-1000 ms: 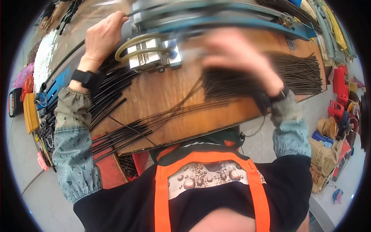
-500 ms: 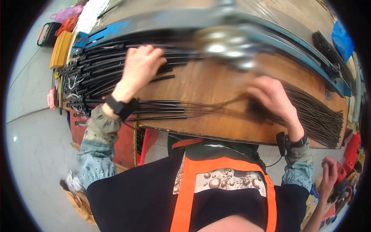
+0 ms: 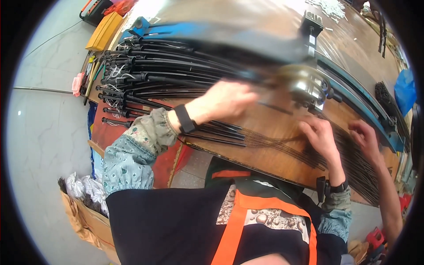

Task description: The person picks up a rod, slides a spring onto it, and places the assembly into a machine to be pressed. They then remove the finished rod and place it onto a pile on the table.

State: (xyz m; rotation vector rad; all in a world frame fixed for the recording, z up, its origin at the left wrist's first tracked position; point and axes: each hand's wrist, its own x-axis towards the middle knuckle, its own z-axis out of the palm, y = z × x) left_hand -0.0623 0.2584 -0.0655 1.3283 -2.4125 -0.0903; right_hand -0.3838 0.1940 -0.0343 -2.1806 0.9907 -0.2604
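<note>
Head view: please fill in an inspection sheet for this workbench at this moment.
Surface: wooden bench top, brown, partly bare.
Job's things: bundle of black rods lying across the bench on the left; thin dark wires fanned out near the front edge.
Clutter: metal fixture on a blue rail, blurred.
Hands: left hand on the rods; right hand on the wires, fingers spread. Another person's hand beside it.
Cables: nothing seen beyond the wires.
Surroundings: grey floor, yellow case, cardboard box.
</note>
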